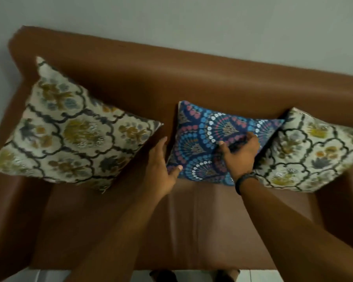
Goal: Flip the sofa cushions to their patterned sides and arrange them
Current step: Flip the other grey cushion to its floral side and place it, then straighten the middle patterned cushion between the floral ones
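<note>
Three cushions lean against the backrest of a brown sofa (192, 220), all showing patterned sides. A cream floral cushion (69, 129) sits at the left, a smaller blue fan-patterned cushion (204, 135) in the middle, and another cream floral cushion (314, 151) at the right, overlapping the blue one's right edge. My left hand (161, 165) holds the blue cushion's left edge, thumb on its front. My right hand (240, 153), with a dark wristband, pinches the blue cushion's fabric near its right side.
A plain grey wall (192, 21) rises behind the sofa. The sofa's arms (6, 200) flank the seat on both sides. Pale floor tiles (257, 276) and my feet show at the bottom edge.
</note>
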### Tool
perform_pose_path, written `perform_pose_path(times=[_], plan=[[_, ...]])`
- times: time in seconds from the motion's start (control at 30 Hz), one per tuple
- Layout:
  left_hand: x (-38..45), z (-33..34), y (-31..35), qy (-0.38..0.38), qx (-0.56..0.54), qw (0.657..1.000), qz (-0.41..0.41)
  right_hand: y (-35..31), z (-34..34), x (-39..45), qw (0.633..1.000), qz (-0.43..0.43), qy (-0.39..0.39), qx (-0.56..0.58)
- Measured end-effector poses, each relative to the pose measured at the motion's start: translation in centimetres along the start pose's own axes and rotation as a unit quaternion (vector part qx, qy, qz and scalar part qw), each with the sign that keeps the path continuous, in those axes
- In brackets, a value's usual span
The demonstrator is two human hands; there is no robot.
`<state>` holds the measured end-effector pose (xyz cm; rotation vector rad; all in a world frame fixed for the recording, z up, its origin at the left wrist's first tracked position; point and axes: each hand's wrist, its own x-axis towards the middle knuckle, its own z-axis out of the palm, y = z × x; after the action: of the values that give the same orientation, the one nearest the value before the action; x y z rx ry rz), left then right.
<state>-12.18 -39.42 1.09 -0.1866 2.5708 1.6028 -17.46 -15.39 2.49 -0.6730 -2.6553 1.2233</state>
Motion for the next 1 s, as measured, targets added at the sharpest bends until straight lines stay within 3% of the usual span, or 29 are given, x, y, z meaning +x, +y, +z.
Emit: perform_pose_path(times=[0.07,0.17,0.27,0.37,0.43,0.57,0.73,0.87,1.0], plan=[[2.2,1.9,1.0,-0.034,0.026,0.999,0.02,1.9,-2.1,2.5,0.996,0.074,0.022,0.033],[5.3,4.4,1.4,-0.082,0.025,0.996,0.008,4.7,-4.0,5.6,0.984,0.157,-0.035,0.072],[7.4,6.1,0.9,-0.132,0.024,0.99,-0.03,7.0,-4.4,7.6,0.97,0.184,-0.097,0.128],[8.1,7.3,0.7,-0.129,-0.01,0.99,-0.048,7.6,-4.7,8.2,0.961,0.186,-0.134,0.157],[7.8,7.9,0.7,-0.091,-0.043,0.993,-0.056,7.2,-5.4,7.8,0.969,0.145,-0.126,0.156],[5.7,8.5,0.6,0.023,-0.122,0.988,-0.092,4.2,-7.7,6.5,0.989,-0.015,-0.094,0.113],[3.3,10.5,0.2,0.072,-0.253,0.951,-0.165,-1.1,-9.1,7.5,0.982,-0.157,-0.076,-0.071],[3.1,12.6,-1.0,0.096,-0.285,0.937,-0.176,-1.3,-8.2,8.5,0.97,-0.159,-0.134,-0.129],[4.0,13.3,-2.5,0.078,-0.254,0.95,-0.166,0.4,-7.0,8.6,0.966,-0.178,-0.148,-0.116]])
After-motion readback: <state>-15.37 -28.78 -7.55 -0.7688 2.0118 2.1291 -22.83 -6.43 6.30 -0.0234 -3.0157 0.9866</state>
